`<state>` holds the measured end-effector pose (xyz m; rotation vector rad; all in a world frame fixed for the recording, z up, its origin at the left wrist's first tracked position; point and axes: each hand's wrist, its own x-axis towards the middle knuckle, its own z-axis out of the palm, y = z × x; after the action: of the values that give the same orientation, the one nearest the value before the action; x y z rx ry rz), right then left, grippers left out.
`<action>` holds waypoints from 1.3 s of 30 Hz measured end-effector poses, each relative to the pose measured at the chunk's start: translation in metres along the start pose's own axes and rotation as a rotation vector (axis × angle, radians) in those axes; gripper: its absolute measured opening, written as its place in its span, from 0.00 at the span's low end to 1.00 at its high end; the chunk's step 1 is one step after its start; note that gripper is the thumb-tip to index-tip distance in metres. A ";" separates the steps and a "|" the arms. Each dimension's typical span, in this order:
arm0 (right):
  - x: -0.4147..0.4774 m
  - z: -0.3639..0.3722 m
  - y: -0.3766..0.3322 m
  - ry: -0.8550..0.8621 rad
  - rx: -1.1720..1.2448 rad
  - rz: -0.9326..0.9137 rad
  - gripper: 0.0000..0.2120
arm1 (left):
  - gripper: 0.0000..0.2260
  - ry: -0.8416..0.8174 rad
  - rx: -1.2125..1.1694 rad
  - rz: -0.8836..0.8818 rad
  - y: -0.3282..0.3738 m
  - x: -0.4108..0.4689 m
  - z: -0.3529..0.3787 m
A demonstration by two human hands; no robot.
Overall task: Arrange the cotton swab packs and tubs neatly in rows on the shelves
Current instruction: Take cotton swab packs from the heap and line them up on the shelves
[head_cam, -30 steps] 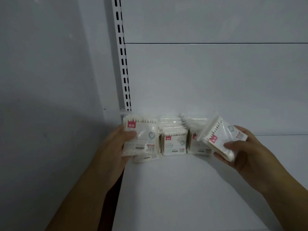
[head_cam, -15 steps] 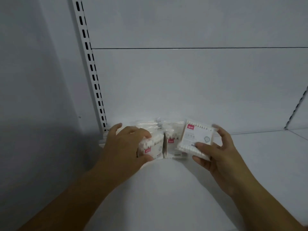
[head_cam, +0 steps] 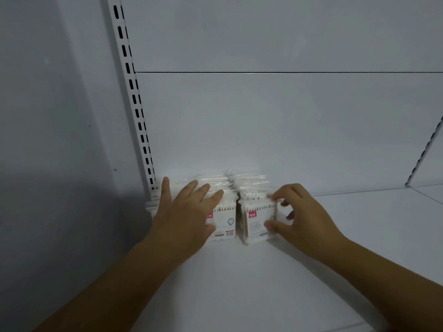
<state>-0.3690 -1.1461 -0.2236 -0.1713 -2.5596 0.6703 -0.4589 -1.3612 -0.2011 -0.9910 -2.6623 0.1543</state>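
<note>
head: left hand (head_cam: pixel 184 216) atop swab packs (head_cam: pixel 225 222), right hand (head_cam: pixel 302 216) round one

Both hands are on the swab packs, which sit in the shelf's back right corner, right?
No: the head view shows the swab packs in the back left corner of the shelf. The left hand and right hand are on them.

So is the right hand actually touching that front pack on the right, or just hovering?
Touching. The head view shows the right hand pinching the front right pack, with the thumb low on its right side and the fingertips at its top edge.
</note>
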 end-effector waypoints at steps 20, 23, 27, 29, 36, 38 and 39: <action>-0.038 -0.219 0.137 -0.236 -0.829 0.450 0.33 | 0.30 -0.251 -0.018 0.624 0.220 0.146 -0.110; -0.106 -0.295 0.176 -0.200 -0.837 0.571 0.34 | 0.27 -0.269 -0.175 0.694 0.322 0.162 -0.133; -0.204 -0.393 0.224 -0.231 -0.892 0.724 0.36 | 0.29 -0.202 -0.265 0.782 0.470 0.159 -0.172; -0.238 -0.433 0.244 -0.198 -0.874 0.768 0.36 | 0.29 -0.197 -0.385 0.819 0.534 0.151 -0.191; -0.298 -0.532 0.311 -0.140 -0.858 0.882 0.35 | 0.31 -0.200 -0.252 0.936 0.685 0.165 -0.216; -0.296 -0.549 0.341 -0.110 -0.834 0.885 0.34 | 0.31 -0.222 -0.221 0.952 0.716 0.183 -0.222; -0.294 -0.556 0.358 -0.113 -0.823 0.874 0.34 | 0.32 -0.221 -0.217 0.956 0.732 0.196 -0.225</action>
<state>0.1574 -0.6648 -0.0997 -1.6000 -2.6394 -0.1772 -0.0741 -0.6796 -0.0882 -2.3540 -2.1592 0.1762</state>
